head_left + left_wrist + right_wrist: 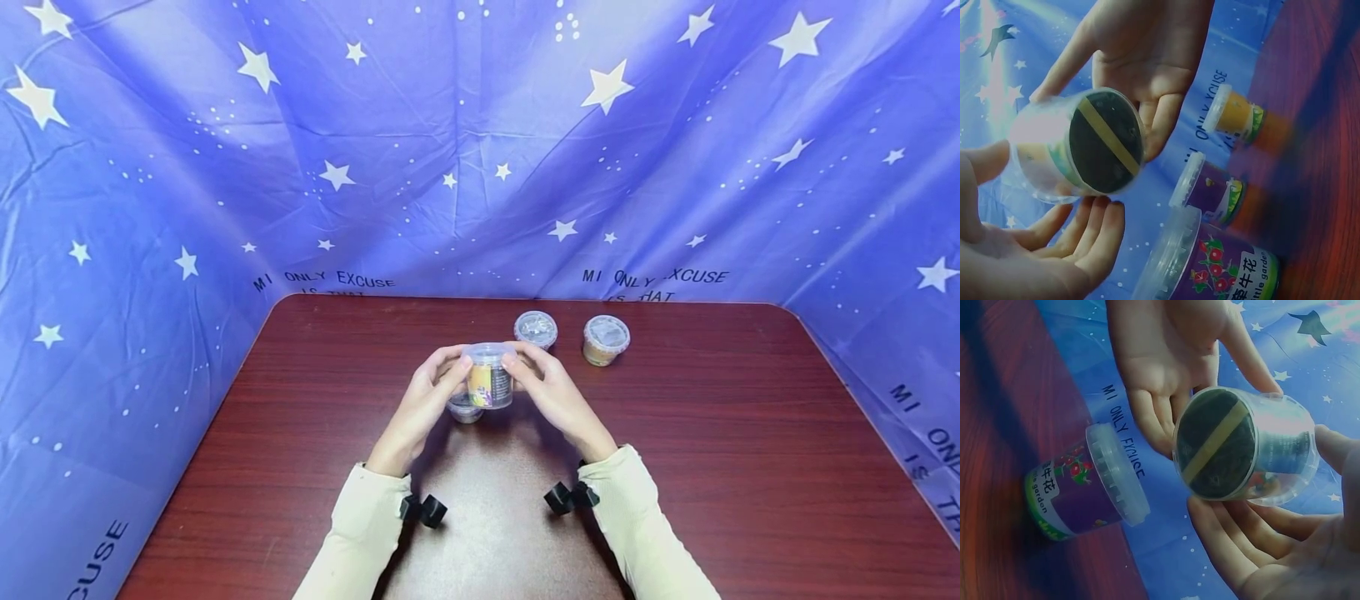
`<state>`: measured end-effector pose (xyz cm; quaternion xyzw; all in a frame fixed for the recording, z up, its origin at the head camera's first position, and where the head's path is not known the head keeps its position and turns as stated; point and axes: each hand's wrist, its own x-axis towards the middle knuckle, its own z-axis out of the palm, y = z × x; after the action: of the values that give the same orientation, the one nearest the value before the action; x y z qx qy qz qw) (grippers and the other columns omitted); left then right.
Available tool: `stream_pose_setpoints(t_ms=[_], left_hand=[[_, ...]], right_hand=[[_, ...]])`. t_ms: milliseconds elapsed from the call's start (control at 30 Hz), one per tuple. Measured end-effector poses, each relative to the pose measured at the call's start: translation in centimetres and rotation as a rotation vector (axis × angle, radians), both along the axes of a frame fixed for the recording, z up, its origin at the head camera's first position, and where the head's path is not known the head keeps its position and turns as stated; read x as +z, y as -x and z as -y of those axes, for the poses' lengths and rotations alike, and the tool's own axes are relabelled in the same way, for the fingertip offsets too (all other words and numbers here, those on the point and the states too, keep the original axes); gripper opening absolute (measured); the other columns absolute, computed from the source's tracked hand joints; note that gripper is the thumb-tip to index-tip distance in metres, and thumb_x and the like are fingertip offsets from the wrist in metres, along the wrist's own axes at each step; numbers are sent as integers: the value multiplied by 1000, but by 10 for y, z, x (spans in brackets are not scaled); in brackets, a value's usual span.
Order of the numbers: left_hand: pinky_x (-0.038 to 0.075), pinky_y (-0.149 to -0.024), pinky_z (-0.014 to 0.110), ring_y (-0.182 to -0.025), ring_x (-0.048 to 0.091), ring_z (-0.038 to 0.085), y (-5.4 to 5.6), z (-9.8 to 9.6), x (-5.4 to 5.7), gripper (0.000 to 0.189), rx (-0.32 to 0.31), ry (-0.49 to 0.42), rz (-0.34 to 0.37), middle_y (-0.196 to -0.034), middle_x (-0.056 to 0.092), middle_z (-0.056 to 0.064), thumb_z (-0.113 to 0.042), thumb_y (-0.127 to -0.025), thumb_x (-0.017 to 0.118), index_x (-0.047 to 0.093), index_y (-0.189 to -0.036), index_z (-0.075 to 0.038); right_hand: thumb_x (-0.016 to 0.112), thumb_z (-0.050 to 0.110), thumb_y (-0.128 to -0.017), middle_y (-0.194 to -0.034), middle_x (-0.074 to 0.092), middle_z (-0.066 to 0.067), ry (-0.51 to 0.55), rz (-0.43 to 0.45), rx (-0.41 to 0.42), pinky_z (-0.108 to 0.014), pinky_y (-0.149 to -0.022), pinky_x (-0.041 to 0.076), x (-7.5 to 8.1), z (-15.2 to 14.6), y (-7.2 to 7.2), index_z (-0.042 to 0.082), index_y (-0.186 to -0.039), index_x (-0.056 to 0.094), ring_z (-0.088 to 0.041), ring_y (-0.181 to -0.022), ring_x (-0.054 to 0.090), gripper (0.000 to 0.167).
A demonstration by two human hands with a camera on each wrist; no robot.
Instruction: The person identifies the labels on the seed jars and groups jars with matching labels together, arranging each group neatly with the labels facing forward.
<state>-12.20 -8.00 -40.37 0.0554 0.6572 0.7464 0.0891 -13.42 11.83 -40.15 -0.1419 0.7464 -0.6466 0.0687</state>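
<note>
A small clear plastic tub (491,387) with a lid and a yellow-and-dark label is held up over the table between both hands. My left hand (420,400) grips its left side, with the thumb on the front near the lid. On the opposite side, my right hand (558,400) grips it the same way. The wrist views show the dark base of the tub (1107,140) crossed by a yellowish strip. Behind and below it, a purple-labelled tub (1079,481) with red flowers printed on it stands on the table, partly hidden in the head view.
Two more lidded tubs stand farther back: one (536,327) just beyond the right hand, another (606,340) to its right. The reddish-brown wooden table (750,467) ends at a blue star-patterned cloth (457,150) hanging behind and at both sides.
</note>
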Motion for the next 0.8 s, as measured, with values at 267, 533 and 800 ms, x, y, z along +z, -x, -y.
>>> stream_pose_setpoints(t_ms=[267,533,800], left_hand=[[47,-100,37,-111,58,18,-6,-7,4,42,58,86,-39,-127,59,16,-23,-101,58,50,-137,-3],[46,-100,36,-120,56,23,-8,-13,3,50,90,123,-36,-130,58,12,-27,-96,66,48,-140,-8],[47,-97,33,-112,58,18,-7,-8,4,45,61,123,-44,-125,62,11,-25,-98,62,51,-139,-8]], right_hand=[[59,24,-101,-113,67,-21,-39,-52,-90,-34,-85,58,-1,5,-1,1,-132,56,-21,-99,67,39],[65,34,-97,-106,71,-13,-165,-94,-150,-32,-83,54,0,12,-4,9,-129,58,-21,-94,67,41],[63,25,-99,-108,68,-17,-71,-72,-80,-36,-80,57,0,9,-4,6,-129,56,-19,-90,66,37]])
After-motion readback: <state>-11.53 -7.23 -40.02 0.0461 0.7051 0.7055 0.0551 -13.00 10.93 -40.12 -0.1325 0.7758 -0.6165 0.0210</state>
